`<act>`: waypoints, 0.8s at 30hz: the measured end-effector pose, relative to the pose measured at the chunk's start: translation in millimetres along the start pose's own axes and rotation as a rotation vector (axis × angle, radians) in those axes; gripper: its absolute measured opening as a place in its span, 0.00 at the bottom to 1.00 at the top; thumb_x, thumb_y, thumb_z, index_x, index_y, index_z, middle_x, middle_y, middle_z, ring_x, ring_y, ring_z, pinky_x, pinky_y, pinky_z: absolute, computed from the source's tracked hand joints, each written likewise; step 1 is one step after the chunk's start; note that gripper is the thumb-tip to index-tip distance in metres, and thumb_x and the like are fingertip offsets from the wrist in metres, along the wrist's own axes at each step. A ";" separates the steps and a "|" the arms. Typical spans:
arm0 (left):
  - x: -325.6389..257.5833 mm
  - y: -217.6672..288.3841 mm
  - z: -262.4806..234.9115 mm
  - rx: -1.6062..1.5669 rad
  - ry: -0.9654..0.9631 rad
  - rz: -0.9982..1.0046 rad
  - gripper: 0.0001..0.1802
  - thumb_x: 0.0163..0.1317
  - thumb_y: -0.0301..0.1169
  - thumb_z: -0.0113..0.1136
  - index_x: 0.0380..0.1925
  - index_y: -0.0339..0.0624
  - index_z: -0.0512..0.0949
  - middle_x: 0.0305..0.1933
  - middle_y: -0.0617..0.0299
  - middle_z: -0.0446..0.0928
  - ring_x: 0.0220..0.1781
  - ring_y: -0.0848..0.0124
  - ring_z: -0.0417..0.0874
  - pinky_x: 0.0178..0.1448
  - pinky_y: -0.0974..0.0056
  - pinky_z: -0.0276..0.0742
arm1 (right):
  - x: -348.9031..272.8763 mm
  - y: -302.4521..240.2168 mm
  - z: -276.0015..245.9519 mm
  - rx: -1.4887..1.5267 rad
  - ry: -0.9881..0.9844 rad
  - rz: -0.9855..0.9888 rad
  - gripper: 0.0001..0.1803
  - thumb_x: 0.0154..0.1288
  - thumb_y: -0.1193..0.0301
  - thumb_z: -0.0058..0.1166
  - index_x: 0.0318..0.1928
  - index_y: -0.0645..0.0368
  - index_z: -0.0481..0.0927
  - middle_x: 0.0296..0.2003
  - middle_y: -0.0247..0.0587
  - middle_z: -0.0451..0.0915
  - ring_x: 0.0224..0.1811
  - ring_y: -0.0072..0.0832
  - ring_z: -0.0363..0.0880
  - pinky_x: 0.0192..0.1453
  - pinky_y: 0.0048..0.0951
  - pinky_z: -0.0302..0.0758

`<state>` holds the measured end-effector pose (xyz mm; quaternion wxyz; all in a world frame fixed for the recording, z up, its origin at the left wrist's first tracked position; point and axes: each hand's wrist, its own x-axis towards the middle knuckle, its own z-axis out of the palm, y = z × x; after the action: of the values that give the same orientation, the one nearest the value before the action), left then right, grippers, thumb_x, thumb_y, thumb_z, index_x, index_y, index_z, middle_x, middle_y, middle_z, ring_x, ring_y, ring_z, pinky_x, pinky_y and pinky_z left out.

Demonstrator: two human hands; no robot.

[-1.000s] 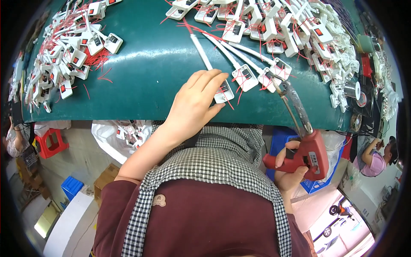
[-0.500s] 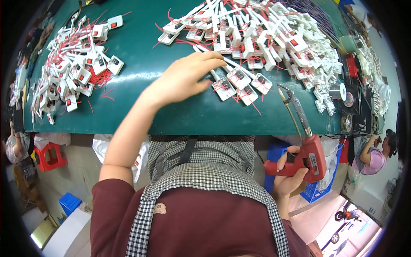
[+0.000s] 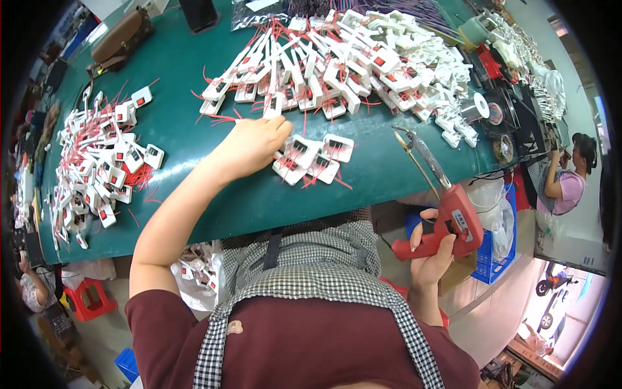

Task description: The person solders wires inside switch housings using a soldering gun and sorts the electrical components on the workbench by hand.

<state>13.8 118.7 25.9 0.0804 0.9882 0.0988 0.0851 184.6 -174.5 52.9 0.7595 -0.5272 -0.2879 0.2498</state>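
Note:
My left hand [image 3: 256,146] is closed over the hidden stems of a small bunch of white plastic switch housings [image 3: 321,162]. Several of their square heads lie side by side on the green table, with black parts and thin red wires showing. My right hand [image 3: 433,258] grips a red soldering gun [image 3: 459,223] by its handle, at the table's front edge. Its dark barrel and a thin metal tube point up and away, with the tips over the table to the right of the bunch. Nothing touches the tips.
A big heap of white housings [image 3: 350,65] spreads across the far middle and right. Another wired pile [image 3: 97,162] lies at left. A solder wire spool [image 3: 478,107] stands at right, beside a black stand. A brown bag [image 3: 123,35] and a phone [image 3: 199,14] lie far back.
My view has turned, shifting the table in the picture. My left fingers, spread over the stems before, are now curled in around them, and the heads lie closer together. The soldering gun stays in my right hand.

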 end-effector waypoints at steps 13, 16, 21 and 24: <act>-15.7 -46.2 -83.0 -0.155 0.276 -0.110 0.16 0.37 0.25 0.63 0.31 0.38 0.73 0.35 0.59 0.75 0.41 0.57 0.74 0.47 0.59 0.69 | 13.5 2.5 -19.4 0.008 0.092 -0.028 0.28 0.67 0.55 0.40 0.58 0.62 0.57 0.43 0.50 0.71 0.20 0.23 0.67 0.19 0.17 0.64; 37.8 -88.9 -97.0 -0.048 0.281 -0.002 0.21 0.40 0.16 0.55 0.40 0.37 0.74 0.44 0.52 0.75 0.50 0.54 0.72 0.53 0.58 0.68 | 10.2 5.4 -23.3 0.067 0.114 0.023 0.28 0.67 0.54 0.40 0.57 0.62 0.58 0.43 0.48 0.71 0.20 0.22 0.67 0.20 0.17 0.65; 134.5 -108.6 -44.5 -0.198 0.080 0.037 0.29 0.38 0.11 0.48 0.46 0.38 0.73 0.52 0.52 0.72 0.54 0.55 0.72 0.56 0.60 0.69 | -2.0 -9.2 -22.2 0.109 0.212 0.053 0.28 0.66 0.49 0.37 0.50 0.63 0.64 0.40 0.40 0.71 0.20 0.17 0.65 0.23 0.16 0.65; 118.2 -100.3 -29.7 -0.242 0.188 0.011 0.30 0.41 0.13 0.47 0.50 0.41 0.70 0.53 0.53 0.71 0.55 0.57 0.71 0.56 0.59 0.68 | -4.4 -1.5 -35.1 -0.016 0.213 0.015 0.28 0.67 0.49 0.36 0.51 0.63 0.63 0.38 0.39 0.71 0.20 0.16 0.65 0.23 0.16 0.66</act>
<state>104.2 244.7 55.2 0.1887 0.9595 0.0893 0.1889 206.2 -201.1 43.8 0.7796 -0.5590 -0.2036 0.1960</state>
